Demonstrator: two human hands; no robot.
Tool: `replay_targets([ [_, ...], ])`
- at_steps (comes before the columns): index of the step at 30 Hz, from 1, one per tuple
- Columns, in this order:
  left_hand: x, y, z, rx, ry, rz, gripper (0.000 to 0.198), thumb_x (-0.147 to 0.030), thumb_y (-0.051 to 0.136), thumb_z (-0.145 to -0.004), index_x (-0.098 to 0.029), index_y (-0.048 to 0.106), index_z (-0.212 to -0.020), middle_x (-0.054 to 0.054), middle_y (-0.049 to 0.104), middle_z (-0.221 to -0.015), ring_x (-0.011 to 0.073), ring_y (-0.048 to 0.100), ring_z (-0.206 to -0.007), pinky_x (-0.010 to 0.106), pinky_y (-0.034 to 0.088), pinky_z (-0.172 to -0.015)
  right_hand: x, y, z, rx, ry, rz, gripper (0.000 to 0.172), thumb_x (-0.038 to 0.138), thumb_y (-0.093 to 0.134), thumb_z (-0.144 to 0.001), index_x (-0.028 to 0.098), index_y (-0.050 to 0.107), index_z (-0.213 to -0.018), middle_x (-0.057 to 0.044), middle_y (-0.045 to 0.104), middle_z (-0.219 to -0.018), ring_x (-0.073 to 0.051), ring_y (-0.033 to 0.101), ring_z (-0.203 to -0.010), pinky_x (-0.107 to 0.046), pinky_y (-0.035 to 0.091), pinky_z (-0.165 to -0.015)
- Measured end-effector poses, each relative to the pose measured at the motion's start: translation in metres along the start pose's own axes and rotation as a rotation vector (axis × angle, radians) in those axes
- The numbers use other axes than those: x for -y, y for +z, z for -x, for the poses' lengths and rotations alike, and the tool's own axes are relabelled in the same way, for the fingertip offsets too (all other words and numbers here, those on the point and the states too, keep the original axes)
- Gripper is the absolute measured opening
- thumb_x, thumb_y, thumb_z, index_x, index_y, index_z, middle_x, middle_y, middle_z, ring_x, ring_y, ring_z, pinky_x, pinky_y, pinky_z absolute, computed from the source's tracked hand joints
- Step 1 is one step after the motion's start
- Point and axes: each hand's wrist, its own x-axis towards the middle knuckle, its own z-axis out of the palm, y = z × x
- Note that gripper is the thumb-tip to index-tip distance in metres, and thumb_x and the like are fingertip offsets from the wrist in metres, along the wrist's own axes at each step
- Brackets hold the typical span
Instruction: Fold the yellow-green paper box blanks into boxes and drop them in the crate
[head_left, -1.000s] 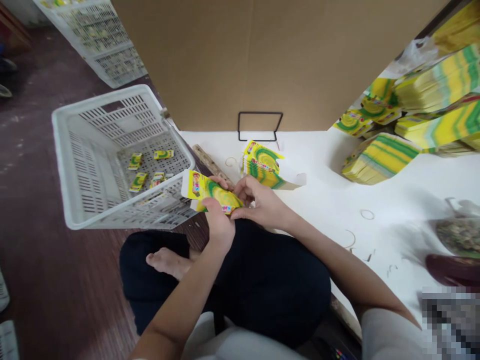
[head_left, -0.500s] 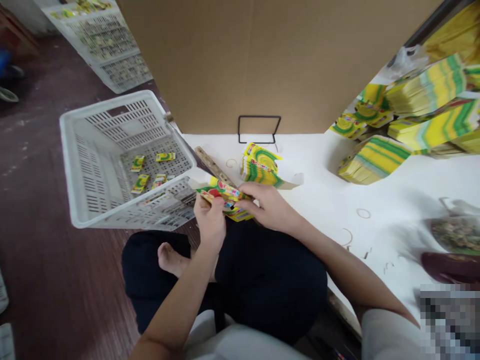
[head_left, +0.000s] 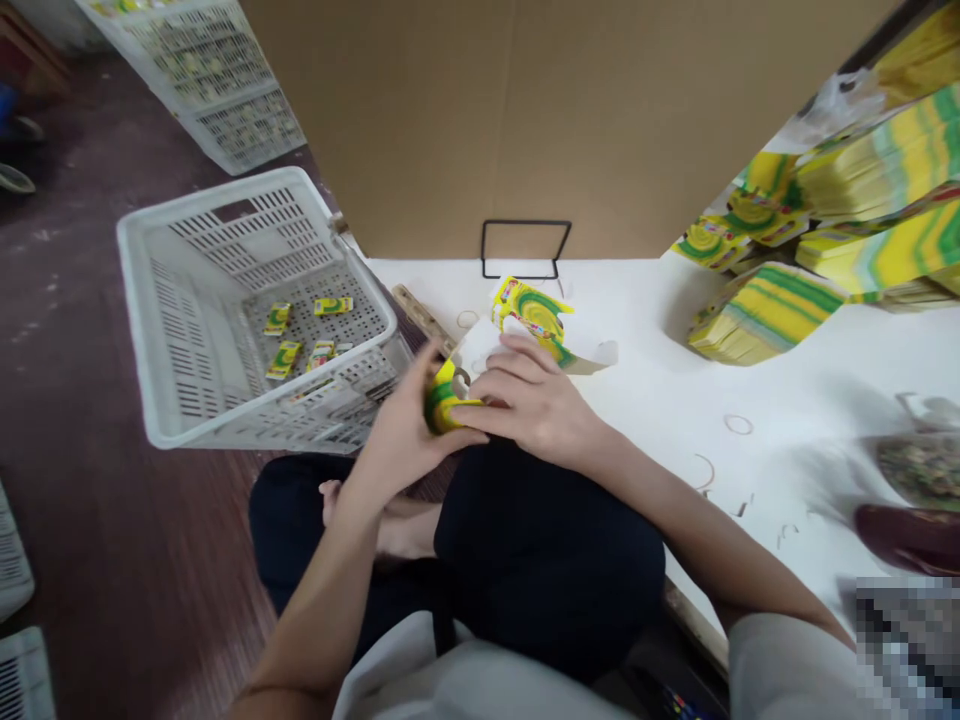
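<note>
A small yellow-and-green printed carton [head_left: 440,402], with white inner flaps standing up, is held between my two hands above my lap. My left hand [head_left: 401,430] wraps round its left side, thumb along the near edge. The fingers of my right hand [head_left: 536,405] bend over its right side and press at the flaps, hiding part of it. Just beyond my right hand, a stack of flat printed cartons [head_left: 529,305] leans on the white table [head_left: 645,420].
To the left stands a white plastic crate [head_left: 139,330] with several small yellow packs [head_left: 285,360] on its floor. A large cardboard box [head_left: 480,130] rises at the back, a black wire stand [head_left: 525,222] before it. Bundles of flat cartons [head_left: 765,310] lie at the right.
The carton has turned and its white inside now shows upward. My left hand has shifted its grip round the side, and my right hand's fingers have come over the top.
</note>
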Motion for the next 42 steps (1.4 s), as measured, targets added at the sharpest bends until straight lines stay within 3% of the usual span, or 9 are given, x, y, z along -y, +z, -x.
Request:
replay_targets([
  [2,-0.004,0.018,0.004,0.011,-0.037,-0.089,0.064,-0.046,0.086,-0.072,-0.021,0.058,-0.125,0.007,0.072,-0.102,0.0269,0.072,-0.090,0.037,0.058,-0.078,0.001,0.001,0.001,-0.152,0.110,-0.012,0.029,0.031,0.055,-0.101,0.036,0.066,-0.127,-0.003,0.066,-0.126,-0.023,0.054,-0.129,-0.053,0.029,-0.126],
  [5,-0.007,0.041,0.010,-0.138,-0.027,-0.156,0.066,-0.041,0.083,-0.074,-0.020,0.053,-0.129,0.007,0.070,-0.104,0.0251,0.071,-0.088,0.033,0.055,-0.071,-0.003,0.007,0.004,-0.313,0.381,-0.252,0.072,0.055,0.064,-0.093,0.025,0.040,-0.154,-0.014,0.046,-0.154,-0.033,0.041,-0.146,-0.058,0.034,-0.124],
  [11,-0.005,0.053,0.015,-0.162,0.171,-0.203,0.068,-0.029,0.076,-0.081,-0.024,0.044,-0.141,0.009,0.062,-0.122,0.0246,0.067,-0.107,0.033,0.056,-0.087,-0.014,0.025,0.009,0.124,0.609,-1.137,0.058,0.061,0.051,-0.098,0.022,0.057,-0.141,-0.013,0.067,-0.133,-0.023,0.065,-0.122,-0.044,0.054,-0.110],
  [18,0.003,0.062,0.017,-0.224,0.238,-0.185,0.075,-0.023,0.078,-0.075,-0.023,0.036,-0.138,0.010,0.054,-0.125,0.0239,0.065,-0.107,0.035,0.054,-0.090,-0.010,0.028,0.010,0.168,0.633,-1.481,0.068,0.076,0.051,-0.090,0.025,0.064,-0.133,-0.011,0.066,-0.136,-0.024,0.060,-0.130,-0.047,0.050,-0.115],
  [25,-0.011,0.054,0.014,-0.055,0.108,-0.199,0.064,-0.015,0.069,-0.069,-0.027,0.041,-0.125,0.003,0.060,-0.111,0.0208,0.068,-0.088,0.032,0.054,-0.073,-0.012,0.017,0.013,0.155,0.551,-1.036,0.058,0.061,0.055,-0.096,0.028,0.059,-0.142,-0.007,0.069,-0.133,-0.024,0.052,-0.141,-0.053,0.029,-0.128],
  [29,-0.008,0.054,0.011,0.047,-0.034,-0.155,0.067,-0.022,0.071,-0.070,-0.024,0.040,-0.130,0.006,0.061,-0.107,0.0202,0.065,-0.074,0.033,0.053,-0.064,-0.007,0.013,0.012,0.140,0.382,-0.743,0.062,0.039,0.059,-0.097,0.024,0.044,-0.156,-0.009,0.052,-0.155,-0.027,0.044,-0.149,-0.050,0.032,-0.127],
  [35,0.000,0.061,0.011,-0.112,-0.009,-0.181,0.074,-0.024,0.073,-0.073,-0.017,0.038,-0.137,0.019,0.051,-0.131,0.0322,0.062,-0.119,0.047,0.055,-0.096,-0.013,0.018,0.014,-0.020,0.331,-0.532,0.056,0.015,0.041,-0.100,0.025,0.047,-0.154,-0.006,0.052,-0.156,-0.020,0.046,-0.147,-0.045,0.037,-0.126],
  [39,-0.003,0.047,0.014,-0.092,-0.038,-0.269,0.054,-0.031,0.077,-0.078,-0.019,0.051,-0.124,0.010,0.067,-0.115,0.0273,0.069,-0.107,0.042,0.058,-0.091,-0.019,0.017,0.018,0.013,0.287,-0.410,0.056,0.020,0.049,-0.101,0.029,0.045,-0.156,-0.006,0.043,-0.162,-0.023,0.038,-0.152,-0.047,0.036,-0.126],
  [42,-0.005,0.029,0.011,-0.078,-0.005,-0.294,0.055,-0.036,0.082,-0.075,-0.020,0.056,-0.120,0.008,0.072,-0.113,0.0256,0.071,-0.103,0.039,0.058,-0.091,-0.021,0.013,0.018,0.126,0.224,-0.363,0.045,0.025,0.050,-0.102,0.029,0.057,-0.146,-0.007,0.037,-0.165,-0.025,0.039,-0.152,-0.045,0.040,-0.124],
])
